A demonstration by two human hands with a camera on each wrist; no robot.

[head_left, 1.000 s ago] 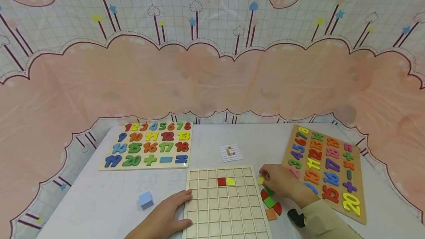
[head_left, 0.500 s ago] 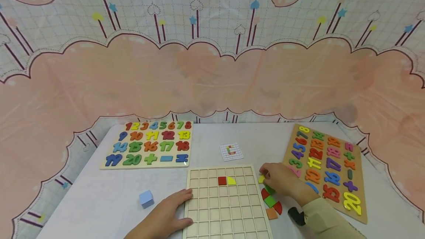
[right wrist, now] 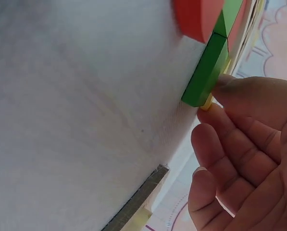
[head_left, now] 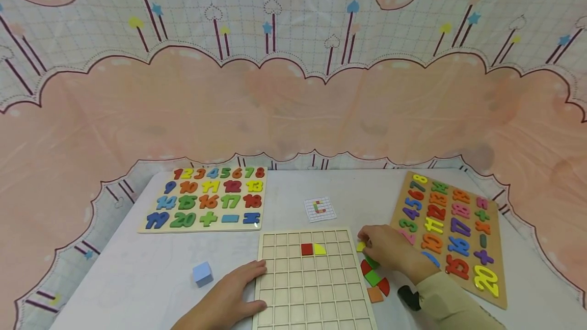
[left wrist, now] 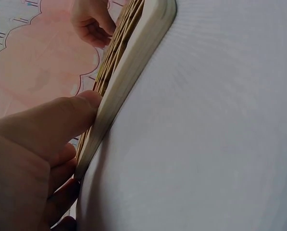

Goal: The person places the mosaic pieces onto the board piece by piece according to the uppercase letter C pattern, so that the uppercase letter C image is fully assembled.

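Note:
My left hand (head_left: pixel 229 292) rests against the left edge of a wooden grid board (head_left: pixel 300 314), its thumb and fingers spread along the side. A red square (head_left: pixel 307 249) and a yellow quarter-circle (head_left: pixel 319 249) lie in neighbouring cells of an upper row. Right of the board, my right hand (head_left: pixel 389 251) pinches a yellow piece (head_left: pixel 361 247) between thumb and index finger; most of it is hidden. Beside those fingers lies a green piece (right wrist: pixel 205 72). Red quarter-circles (head_left: pixel 383 287), a green square (head_left: pixel 373 278) and an orange square (head_left: pixel 375 295) lie nearer me.
A pattern card (head_left: pixel 320 210) lies beyond the board. Number puzzle boards stand at the far left (head_left: pixel 142 227) and at the right (head_left: pixel 497 269), under the right forearm's side. A blue cube (head_left: pixel 202 274) sits left of my left hand.

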